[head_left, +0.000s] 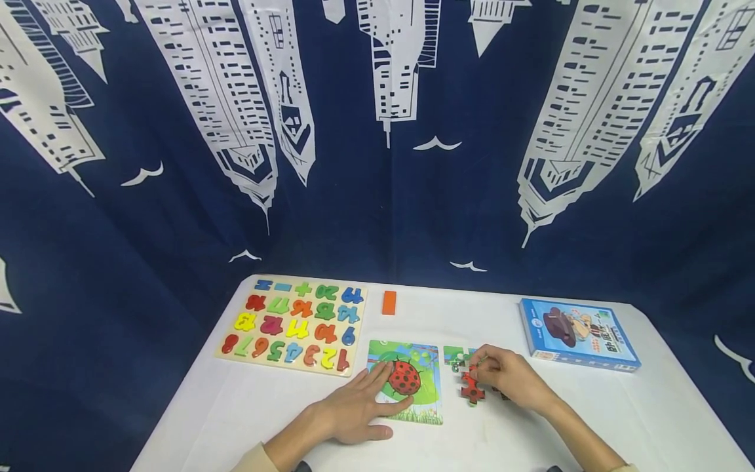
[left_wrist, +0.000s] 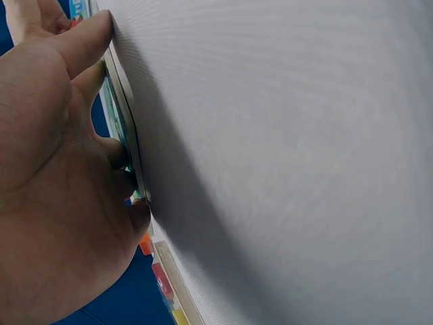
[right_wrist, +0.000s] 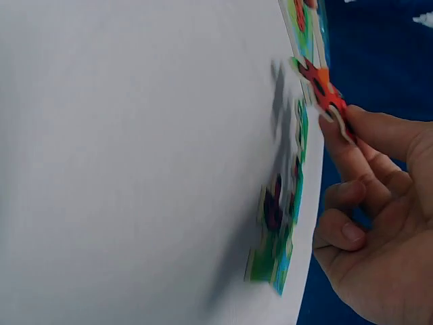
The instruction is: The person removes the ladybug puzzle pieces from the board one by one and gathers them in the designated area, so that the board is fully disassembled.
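Observation:
My left hand [head_left: 358, 408] lies with spread, straight fingers on a square ladybug picture board [head_left: 429, 380]. In the left wrist view its fingers [left_wrist: 91, 44] lie along the board's edge. To the right of the board, my right hand [head_left: 512, 379] pinches a red, black-spotted jigsaw piece [right_wrist: 323, 91] between thumb and fingers. The piece is tilted and raised off the table in the right wrist view. Below it, other jigsaw pieces [right_wrist: 267, 261], mostly green with some dark parts, lie on the table. The right hand partly hides these in the head view.
A wooden number board [head_left: 283, 362] lies at the left, and a small orange block [head_left: 389, 303] sits at the back. On the right is a blue box [head_left: 580, 334]. The white table [head_left: 483, 446] ends at a dark blue patterned cloth [head_left: 354, 223].

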### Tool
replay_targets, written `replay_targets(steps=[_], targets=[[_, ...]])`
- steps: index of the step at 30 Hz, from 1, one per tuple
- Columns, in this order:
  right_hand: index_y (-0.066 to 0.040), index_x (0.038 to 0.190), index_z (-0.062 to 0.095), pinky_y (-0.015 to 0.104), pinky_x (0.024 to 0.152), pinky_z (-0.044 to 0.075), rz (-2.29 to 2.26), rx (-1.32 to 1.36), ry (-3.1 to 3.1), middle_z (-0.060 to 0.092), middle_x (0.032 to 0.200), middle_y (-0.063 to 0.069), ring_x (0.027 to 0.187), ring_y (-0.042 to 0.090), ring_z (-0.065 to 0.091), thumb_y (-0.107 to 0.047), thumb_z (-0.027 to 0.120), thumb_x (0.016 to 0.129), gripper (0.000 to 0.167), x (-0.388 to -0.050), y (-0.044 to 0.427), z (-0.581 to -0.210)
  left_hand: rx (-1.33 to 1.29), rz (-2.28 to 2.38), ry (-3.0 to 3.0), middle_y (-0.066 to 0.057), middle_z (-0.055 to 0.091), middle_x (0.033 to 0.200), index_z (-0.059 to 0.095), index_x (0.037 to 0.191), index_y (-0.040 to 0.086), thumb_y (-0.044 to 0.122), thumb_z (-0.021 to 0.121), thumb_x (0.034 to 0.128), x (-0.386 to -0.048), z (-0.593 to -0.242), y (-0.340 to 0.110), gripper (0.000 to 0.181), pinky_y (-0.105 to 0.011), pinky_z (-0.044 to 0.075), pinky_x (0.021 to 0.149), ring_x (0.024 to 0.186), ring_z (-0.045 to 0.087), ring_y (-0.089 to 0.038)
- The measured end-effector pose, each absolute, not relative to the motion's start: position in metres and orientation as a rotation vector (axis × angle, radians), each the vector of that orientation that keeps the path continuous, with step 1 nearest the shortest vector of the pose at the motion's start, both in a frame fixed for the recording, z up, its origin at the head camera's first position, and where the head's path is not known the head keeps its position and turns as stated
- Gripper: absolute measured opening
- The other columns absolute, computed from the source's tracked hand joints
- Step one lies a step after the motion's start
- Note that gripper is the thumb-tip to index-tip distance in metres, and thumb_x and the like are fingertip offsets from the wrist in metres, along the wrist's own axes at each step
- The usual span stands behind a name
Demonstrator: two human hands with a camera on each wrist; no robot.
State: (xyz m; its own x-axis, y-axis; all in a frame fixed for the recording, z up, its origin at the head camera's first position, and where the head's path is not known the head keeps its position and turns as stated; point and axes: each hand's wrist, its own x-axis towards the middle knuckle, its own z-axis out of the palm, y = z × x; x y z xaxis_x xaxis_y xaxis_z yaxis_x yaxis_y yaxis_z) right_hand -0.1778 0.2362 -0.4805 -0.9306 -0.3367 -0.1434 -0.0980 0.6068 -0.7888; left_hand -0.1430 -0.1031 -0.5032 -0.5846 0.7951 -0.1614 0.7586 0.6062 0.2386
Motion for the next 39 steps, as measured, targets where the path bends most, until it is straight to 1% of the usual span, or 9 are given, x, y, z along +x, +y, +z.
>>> replay_targets(steps=[2, 5, 8, 15, 19, 22, 28, 39], targets=[[-0.011, 0.102, 0.060, 0.026, 0.043, 0.039, -1.218, -0.334, 2.548, 0.064, 0.071, 0.004, 0.047, 0.013, 0.046, -0.022, 0.064, 0.087, 0.019, -0.177, 0.242, -0.481, 1.272, 0.212, 2.582, -0.016, -0.005, 0.153, 0.017, 0.143, 0.045, 0.056, 0.037, 0.0923, -0.143, -0.503, -0.103, 0.055, -0.049, 0.013, 0.109, 0.139, -0.008, -0.030], [-0.010, 0.102, 0.061, 0.027, 0.044, 0.040, -1.182, -0.316, 2.568, 0.065, 0.071, 0.002, 0.051, 0.017, 0.051, -0.024, 0.065, 0.086, 0.020, -0.177, 0.248, -0.483, 1.266, 0.214, 2.579, -0.015, -0.005, 0.153, 0.017, 0.143, 0.046, 0.056, 0.036, 0.0922, -0.144, -0.504, -0.102, 0.055, -0.049, 0.012, 0.109, 0.139, -0.009, -0.030], [-0.011, 0.101, 0.062, 0.027, 0.045, 0.041, -1.153, -0.301, 2.603, 0.065, 0.071, 0.000, 0.052, 0.020, 0.054, -0.022, 0.065, 0.086, 0.019, -0.177, 0.252, -0.486, 1.265, 0.218, 2.576, -0.015, -0.005, 0.153, 0.016, 0.143, 0.046, 0.057, 0.035, 0.0922, -0.144, -0.505, -0.101, 0.055, -0.049, 0.012, 0.109, 0.139, -0.009, -0.029], [-0.012, 0.097, 0.064, 0.028, 0.042, 0.044, -1.148, -0.300, 2.654, 0.062, 0.074, 0.001, 0.048, 0.020, 0.056, -0.018, 0.067, 0.085, 0.014, -0.179, 0.256, -0.496, 1.261, 0.211, 2.576, -0.015, -0.005, 0.153, 0.016, 0.142, 0.046, 0.058, 0.034, 0.0922, -0.144, -0.506, -0.100, 0.055, -0.049, 0.011, 0.110, 0.139, -0.010, -0.029], [-0.013, 0.096, 0.064, 0.029, 0.042, 0.044, -1.147, -0.283, 2.671, 0.059, 0.071, 0.002, 0.046, 0.020, 0.055, -0.016, 0.067, 0.084, 0.012, -0.181, 0.255, -0.499, 1.256, 0.210, 2.573, -0.014, -0.005, 0.153, 0.016, 0.142, 0.046, 0.057, 0.036, 0.0923, -0.143, -0.506, -0.101, 0.055, -0.049, 0.011, 0.110, 0.139, -0.010, -0.028], [-0.014, 0.095, 0.064, 0.028, 0.042, 0.043, -1.128, -0.260, 2.694, 0.058, 0.068, 0.001, 0.045, 0.019, 0.055, -0.016, 0.067, 0.084, 0.011, -0.181, 0.254, -0.500, 1.256, 0.212, 2.573, -0.014, -0.005, 0.153, 0.016, 0.143, 0.046, 0.056, 0.037, 0.0925, -0.142, -0.505, -0.101, 0.055, -0.049, 0.011, 0.110, 0.139, -0.009, -0.028], [-0.016, 0.095, 0.065, 0.027, 0.042, 0.039, -1.078, -0.231, 2.748, 0.056, 0.068, 0.000, 0.043, 0.017, 0.053, -0.017, 0.069, 0.083, 0.012, -0.182, 0.252, -0.503, 1.261, 0.213, 2.577, -0.015, -0.003, 0.153, 0.017, 0.143, 0.045, 0.056, 0.036, 0.0926, -0.141, -0.505, -0.101, 0.055, -0.049, 0.012, 0.110, 0.139, -0.008, -0.029], [-0.020, 0.090, 0.065, 0.027, 0.042, 0.039, -1.032, -0.186, 2.791, 0.054, 0.067, -0.003, 0.043, 0.015, 0.051, -0.020, 0.072, 0.080, 0.012, -0.184, 0.247, -0.505, 1.269, 0.215, 2.582, -0.016, -0.004, 0.153, 0.018, 0.143, 0.045, 0.056, 0.035, 0.0927, -0.142, -0.502, -0.102, 0.054, -0.049, 0.012, 0.109, 0.139, -0.008, -0.030]])
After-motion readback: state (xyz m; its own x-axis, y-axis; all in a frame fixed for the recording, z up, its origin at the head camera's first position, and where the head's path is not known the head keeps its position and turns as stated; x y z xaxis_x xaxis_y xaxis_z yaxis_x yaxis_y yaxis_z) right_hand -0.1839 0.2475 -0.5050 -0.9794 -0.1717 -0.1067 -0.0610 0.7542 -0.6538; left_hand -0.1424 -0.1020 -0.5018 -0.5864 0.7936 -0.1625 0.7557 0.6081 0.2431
